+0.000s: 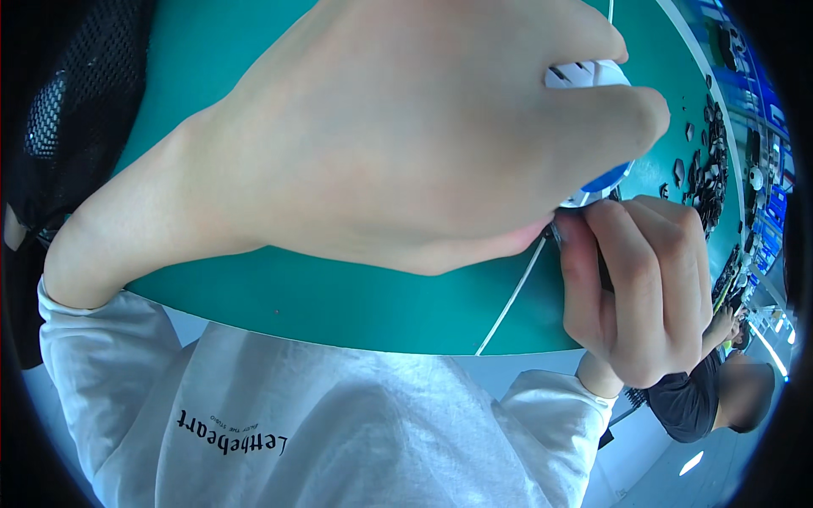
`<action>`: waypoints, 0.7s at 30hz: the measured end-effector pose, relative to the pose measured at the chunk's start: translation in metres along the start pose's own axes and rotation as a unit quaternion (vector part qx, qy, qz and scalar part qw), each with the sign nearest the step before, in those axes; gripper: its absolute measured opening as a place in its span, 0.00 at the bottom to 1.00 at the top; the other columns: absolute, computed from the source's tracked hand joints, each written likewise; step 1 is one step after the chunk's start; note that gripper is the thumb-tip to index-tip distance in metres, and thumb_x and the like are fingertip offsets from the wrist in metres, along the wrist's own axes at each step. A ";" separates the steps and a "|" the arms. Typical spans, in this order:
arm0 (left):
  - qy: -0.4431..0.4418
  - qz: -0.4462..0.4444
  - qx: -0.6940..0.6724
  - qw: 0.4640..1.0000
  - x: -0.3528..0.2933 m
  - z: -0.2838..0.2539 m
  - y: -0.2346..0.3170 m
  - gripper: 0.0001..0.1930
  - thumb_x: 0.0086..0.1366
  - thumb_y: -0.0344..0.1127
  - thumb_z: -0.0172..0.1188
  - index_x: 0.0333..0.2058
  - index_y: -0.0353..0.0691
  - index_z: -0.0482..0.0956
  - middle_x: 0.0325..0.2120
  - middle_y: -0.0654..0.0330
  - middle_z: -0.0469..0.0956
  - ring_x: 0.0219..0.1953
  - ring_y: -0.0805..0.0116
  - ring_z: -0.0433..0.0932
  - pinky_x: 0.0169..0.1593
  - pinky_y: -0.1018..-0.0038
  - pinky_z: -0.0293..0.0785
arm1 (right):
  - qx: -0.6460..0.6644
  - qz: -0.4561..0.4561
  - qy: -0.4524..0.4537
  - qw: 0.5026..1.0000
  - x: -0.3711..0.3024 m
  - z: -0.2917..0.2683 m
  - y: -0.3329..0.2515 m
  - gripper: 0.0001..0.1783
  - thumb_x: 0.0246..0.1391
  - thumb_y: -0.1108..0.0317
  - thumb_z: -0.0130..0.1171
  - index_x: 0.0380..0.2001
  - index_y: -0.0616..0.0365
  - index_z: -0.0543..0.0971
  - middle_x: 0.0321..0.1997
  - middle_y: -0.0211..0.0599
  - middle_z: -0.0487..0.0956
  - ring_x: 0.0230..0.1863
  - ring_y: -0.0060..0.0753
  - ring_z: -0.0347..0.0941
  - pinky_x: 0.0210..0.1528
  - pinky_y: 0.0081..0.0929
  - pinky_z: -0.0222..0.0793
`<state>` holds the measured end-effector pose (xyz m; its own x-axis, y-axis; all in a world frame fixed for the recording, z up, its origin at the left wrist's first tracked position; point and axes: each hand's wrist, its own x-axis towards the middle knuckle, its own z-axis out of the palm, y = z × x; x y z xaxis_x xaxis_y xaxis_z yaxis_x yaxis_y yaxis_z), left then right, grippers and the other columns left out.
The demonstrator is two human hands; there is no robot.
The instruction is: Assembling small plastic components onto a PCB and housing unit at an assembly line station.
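Observation:
My left hand [440,127] fills the middle of the view, back toward me. Its fingers wrap round a white and blue rounded object [608,179], mostly hidden by the hand, so its kind cannot be told. A ribbed or slotted white part shows between two fingers. Just below, my right hand [644,288] is closed with fingers curled, its fingertips against the lower edge of that object. A small dark piece shows at those fingertips, too covered to name.
Many small dark shiny pieces [710,173] lie along the right side of the green table [339,300]. A thin white line or cord [511,295] runs under the hands. Black mesh [93,93] hangs at the left. Another person [703,398] in dark clothing is at the lower right.

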<state>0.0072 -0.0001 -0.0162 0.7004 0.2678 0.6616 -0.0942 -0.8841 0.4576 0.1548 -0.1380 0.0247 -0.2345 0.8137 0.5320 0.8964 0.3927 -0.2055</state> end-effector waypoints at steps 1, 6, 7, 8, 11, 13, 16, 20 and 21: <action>0.000 0.006 0.004 1.000 0.001 -0.002 0.000 0.07 0.55 0.27 0.65 0.34 0.37 0.81 0.23 0.56 0.77 0.17 0.71 0.72 0.20 0.83 0.66 | 0.000 -0.002 0.000 1.000 0.001 0.000 0.001 0.10 0.32 0.82 0.68 0.25 0.67 0.83 0.24 0.40 0.78 0.23 0.34 0.69 0.27 0.25 0.70; -0.004 0.029 0.021 0.999 0.005 -0.010 0.000 0.08 0.53 0.23 0.64 0.34 0.37 0.79 0.23 0.56 0.76 0.18 0.70 0.72 0.22 0.82 0.66 | 0.012 0.005 -0.019 1.000 0.008 -0.001 0.009 0.09 0.33 0.81 0.70 0.24 0.66 0.82 0.24 0.38 0.77 0.22 0.32 0.68 0.26 0.23 0.68; -0.019 -0.009 -0.004 1.000 0.005 -0.012 0.002 0.10 0.52 0.22 0.64 0.35 0.38 0.78 0.25 0.56 0.77 0.20 0.68 0.73 0.24 0.81 0.67 | 0.020 0.015 -0.031 0.999 0.010 -0.001 0.011 0.10 0.33 0.81 0.71 0.24 0.67 0.82 0.24 0.38 0.77 0.22 0.32 0.68 0.26 0.23 0.68; -0.035 -0.048 -0.030 0.998 0.006 -0.014 0.005 0.13 0.51 0.21 0.63 0.36 0.38 0.77 0.27 0.56 0.77 0.22 0.67 0.74 0.25 0.80 0.68 | 0.028 0.024 -0.042 0.998 0.013 -0.001 0.014 0.10 0.33 0.81 0.72 0.24 0.67 0.82 0.24 0.37 0.77 0.22 0.31 0.68 0.26 0.22 0.67; -0.067 -0.124 -0.077 0.987 0.008 -0.021 0.011 0.17 0.48 0.19 0.63 0.38 0.40 0.75 0.30 0.55 0.78 0.26 0.65 0.75 0.29 0.79 0.70 | 0.046 0.042 -0.061 0.996 0.024 -0.002 0.021 0.10 0.34 0.80 0.73 0.24 0.67 0.81 0.23 0.36 0.76 0.22 0.30 0.68 0.25 0.21 0.66; -0.105 -0.172 -0.075 0.977 0.010 -0.028 0.012 0.19 0.47 0.19 0.62 0.40 0.40 0.73 0.34 0.55 0.78 0.30 0.63 0.76 0.32 0.78 0.71 | 0.076 0.040 -0.100 0.991 0.034 -0.004 0.026 0.11 0.34 0.80 0.73 0.24 0.67 0.81 0.23 0.36 0.76 0.22 0.29 0.68 0.26 0.20 0.66; -0.145 -0.219 -0.065 0.963 0.011 -0.036 0.012 0.22 0.47 0.19 0.62 0.42 0.40 0.71 0.38 0.54 0.77 0.34 0.61 0.76 0.35 0.76 0.72 | 0.108 0.035 -0.132 0.985 0.044 0.001 0.029 0.11 0.35 0.80 0.74 0.24 0.68 0.81 0.24 0.35 0.76 0.22 0.29 0.68 0.26 0.18 0.65; -0.142 -0.298 -0.094 0.939 0.005 -0.038 0.010 0.33 0.49 0.29 0.64 0.58 0.44 0.75 0.49 0.52 0.77 0.42 0.55 0.78 0.46 0.70 0.77 | 0.113 0.058 -0.100 0.987 0.046 0.011 0.024 0.11 0.35 0.79 0.74 0.24 0.66 0.81 0.24 0.34 0.76 0.22 0.27 0.67 0.26 0.18 0.65; -0.147 -0.296 -0.089 0.939 0.008 -0.038 0.011 0.33 0.49 0.29 0.64 0.58 0.44 0.75 0.49 0.52 0.77 0.42 0.55 0.78 0.46 0.70 0.77 | 0.116 0.060 -0.093 0.987 0.044 0.013 0.023 0.11 0.35 0.79 0.74 0.24 0.66 0.81 0.24 0.34 0.76 0.22 0.27 0.67 0.26 0.18 0.65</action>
<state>-0.0155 0.0067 0.0170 0.8298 0.5525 0.0783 0.2760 -0.5283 0.8029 0.1604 -0.0877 0.0328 -0.2162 0.9165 0.3367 0.8172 0.3585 -0.4513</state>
